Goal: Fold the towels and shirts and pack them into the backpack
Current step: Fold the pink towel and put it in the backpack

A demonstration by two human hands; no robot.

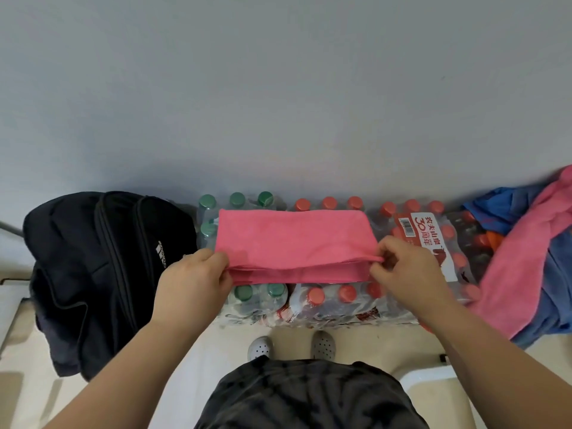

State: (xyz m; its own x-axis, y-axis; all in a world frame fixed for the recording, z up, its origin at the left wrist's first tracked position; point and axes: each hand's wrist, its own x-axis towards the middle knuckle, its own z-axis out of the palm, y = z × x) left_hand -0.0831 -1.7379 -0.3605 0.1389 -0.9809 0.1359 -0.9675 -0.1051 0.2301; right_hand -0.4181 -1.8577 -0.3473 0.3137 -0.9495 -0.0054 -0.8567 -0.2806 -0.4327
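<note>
hidden: fingertips of both hands sit under the towel's near edge; the pile runs out of frame.
left hand [192, 283]: pinches the towel's near corner at 9 o'clock, thumb on top.
right hand [408, 274]: fingers curled, pinches the near corner at 3 o'clock.
towel [294, 243]: pink, folded to a strip, on bottle packs [337, 301] at 12 o'clock.
backpack [102, 267]: black, at 9 o'clock beside the packs; zips unclear.
pile [526, 258]: pink and blue cloth, 3 o'clock.
</note>
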